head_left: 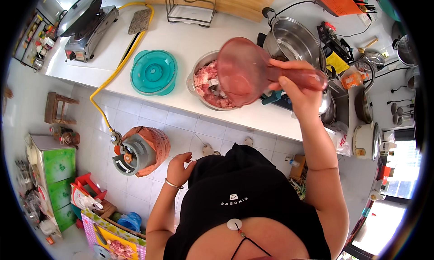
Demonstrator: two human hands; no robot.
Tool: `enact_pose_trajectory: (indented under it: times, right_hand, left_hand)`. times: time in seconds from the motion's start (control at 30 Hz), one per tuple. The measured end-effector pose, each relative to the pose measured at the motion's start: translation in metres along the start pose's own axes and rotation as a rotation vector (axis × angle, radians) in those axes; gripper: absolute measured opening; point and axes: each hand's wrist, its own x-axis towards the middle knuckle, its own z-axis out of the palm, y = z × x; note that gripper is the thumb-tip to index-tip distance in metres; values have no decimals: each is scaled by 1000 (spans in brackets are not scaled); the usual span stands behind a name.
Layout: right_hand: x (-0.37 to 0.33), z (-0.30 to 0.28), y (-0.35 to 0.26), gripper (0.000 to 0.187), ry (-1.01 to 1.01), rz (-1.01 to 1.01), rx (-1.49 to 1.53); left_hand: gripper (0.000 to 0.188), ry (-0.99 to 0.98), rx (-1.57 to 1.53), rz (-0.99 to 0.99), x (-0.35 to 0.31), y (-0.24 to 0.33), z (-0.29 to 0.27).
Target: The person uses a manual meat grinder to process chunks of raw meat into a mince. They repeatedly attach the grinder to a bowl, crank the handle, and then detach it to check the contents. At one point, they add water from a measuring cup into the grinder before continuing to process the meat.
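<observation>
- Head view: the right hand (300,86) grasps the translucent red dipper (242,72) by its handle (316,80), above the metal pot (190,82) of meat (207,76) near the counter's (185,43) front edge.
- The left hand (181,168), released, hangs beside the black shirt (253,178).
- The dipper looks light and stiff, probably slippery when wet; gripping the handle close to the bowl should steady it.

"Where's the pot (209,57)?"
"Upper middle of the frame, on the counter (181,38), meat (206,79) in it, scoop (239,72) over it."
"Left of it?"
"The basin (165,75), then the stove (92,38), upper left."
"And the gas tank (143,151)?"
"On the floor (181,129), left of centre."
</observation>
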Motion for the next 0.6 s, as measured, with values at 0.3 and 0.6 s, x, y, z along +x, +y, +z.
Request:
enact_pose_trajectory:
  times: [0.3, 0.6]
  right_hand:
    - [46, 33, 26, 24, 13, -61, 60]
    - [33, -22, 13, 26, 84, -80, -83]
  left_hand:
    - [34, 19, 30, 49, 2, 0, 2]
    - [36, 6, -18, -57, -10, -2, 9]
